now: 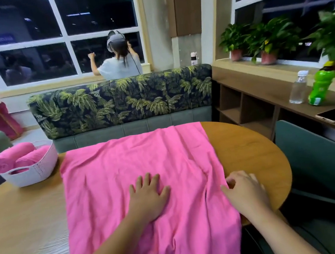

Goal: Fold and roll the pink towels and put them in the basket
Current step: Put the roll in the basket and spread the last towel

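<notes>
Towel (pixel 124 163) lies spread flat on table (pixel 26 216), long axis running away from the person, far end leaning slightly R and reaching the table's far edge; near end runs out of view. Creases along R side. L hand (pixel 149 197) presses flat mid-towel, fingers straight. R hand (pixel 247 191) pinches the towel's R edge, fingers curled. Bare tabletop on L & far R. Basket (pixel 36 173) sits far L, apart from the towel, w/ rolled towels (pixel 11 157) inside. Sofa (pixel 122 102) behind, chair (pixel 323 161) just beside the table on R.

Towel (pixel 136 155) on table (pixel 26 216); basket (pixel 34 173) left.
</notes>
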Demonstrator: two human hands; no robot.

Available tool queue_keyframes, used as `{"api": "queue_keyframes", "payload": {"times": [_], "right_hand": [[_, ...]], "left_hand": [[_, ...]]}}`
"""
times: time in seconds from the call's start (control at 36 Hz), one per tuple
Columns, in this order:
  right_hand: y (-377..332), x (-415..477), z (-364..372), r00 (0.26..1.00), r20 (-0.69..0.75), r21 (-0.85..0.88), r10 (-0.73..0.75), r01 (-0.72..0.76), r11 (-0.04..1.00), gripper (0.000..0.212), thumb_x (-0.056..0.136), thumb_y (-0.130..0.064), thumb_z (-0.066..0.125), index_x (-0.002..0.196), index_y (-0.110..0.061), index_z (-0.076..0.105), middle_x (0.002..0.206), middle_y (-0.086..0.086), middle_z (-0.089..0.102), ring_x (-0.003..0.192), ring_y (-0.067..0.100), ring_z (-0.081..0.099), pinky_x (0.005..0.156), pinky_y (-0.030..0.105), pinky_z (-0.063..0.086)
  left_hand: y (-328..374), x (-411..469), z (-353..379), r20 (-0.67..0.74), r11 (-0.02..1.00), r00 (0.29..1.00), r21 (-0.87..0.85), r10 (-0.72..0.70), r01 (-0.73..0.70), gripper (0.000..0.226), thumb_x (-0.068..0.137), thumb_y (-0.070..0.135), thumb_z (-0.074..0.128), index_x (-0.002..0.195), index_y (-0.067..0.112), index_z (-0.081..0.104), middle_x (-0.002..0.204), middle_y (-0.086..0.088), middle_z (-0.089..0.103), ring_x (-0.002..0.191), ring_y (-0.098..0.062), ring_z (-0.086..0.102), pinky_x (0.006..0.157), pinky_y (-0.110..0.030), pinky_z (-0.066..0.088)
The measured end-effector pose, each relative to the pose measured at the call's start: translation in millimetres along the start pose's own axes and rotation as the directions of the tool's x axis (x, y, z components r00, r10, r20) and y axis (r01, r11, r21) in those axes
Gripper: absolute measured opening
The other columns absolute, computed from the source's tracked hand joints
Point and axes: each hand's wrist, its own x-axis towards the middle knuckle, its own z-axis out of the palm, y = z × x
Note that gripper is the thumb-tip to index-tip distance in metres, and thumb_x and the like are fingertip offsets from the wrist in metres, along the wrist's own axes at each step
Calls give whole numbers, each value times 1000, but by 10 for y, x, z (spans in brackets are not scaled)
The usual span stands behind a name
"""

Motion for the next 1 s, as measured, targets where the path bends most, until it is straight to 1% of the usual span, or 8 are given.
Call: {"api": "queue_keyframes", "payload": {"times": [0.19,0.28,0.44,0.53,0.61,0.69,0.89,1.0], "right_hand": [[44,171,-110,997,-32,268,72,-60,961,17,102,-36,56,87,-28,55,83,-9,64,74,16,58,65,38,47],[144,244,-252,993,-31,323,113,-97,942,16,106,-29,50,93,-24,56,85,-3,63,73,16,55,66,38,45],[431,345,-380,979,-67,172,190,-177,969,11,107,-34,48,108,-28,57,92,-6,64,76,17,59,69,39,53],[372,308,-389,988,-41,48,151,-149,988,24,106,-38,50,129,-30,54,116,-5,63,83,16,57,58,31,44],[209,229,-397,996,-7,-31,90,-90,995,39,104,-35,53,142,-33,47,143,-6,49,115,19,54,78,35,51],[53,205,-371,1000,7,-74,18,-17,997,50,101,-31,55,150,-33,42,148,-6,46,134,21,44,106,43,47],[-206,379,18,955,107,212,-278,251,944,44,102,-19,56,145,-23,57,153,-1,52,143,19,44,122,32,30],[-233,494,257,905,285,80,-315,305,949,51,109,-44,40,159,-34,38,170,-4,29,157,17,22,128,38,14]], "left_hand": [[-196,48,-75,25,997,996,7,82,-82,70,99,72,29,162,40,23,172,6,14,159,-20,8,128,-49,7],[-346,77,-110,12,997,997,8,70,-70,84,86,83,15,160,44,25,172,11,16,159,-17,10,127,-48,11],[-354,111,-97,16,998,999,31,48,-49,72,95,76,20,160,45,21,172,9,12,159,-20,7,126,-51,10],[-361,100,-108,40,998,998,42,53,-55,76,93,76,14,161,44,18,173,7,10,160,-21,5,126,-53,9],[-325,61,-129,39,998,998,36,51,-52,67,101,70,21,161,42,20,173,6,12,160,-22,6,127,-53,9],[-266,-36,-167,23,1000,1000,19,19,-19,60,104,63,28,159,41,26,171,6,17,159,-23,11,126,-56,11],[-354,-259,-182,7,977,978,45,-207,206,74,93,77,23,159,43,22,173,1,9,159,-33,2,121,-68,1],[-548,-135,-216,70,975,973,40,-219,217,81,89,86,19,161,50,12,174,6,-3,159,-32,-6,119,-71,-1]]}}
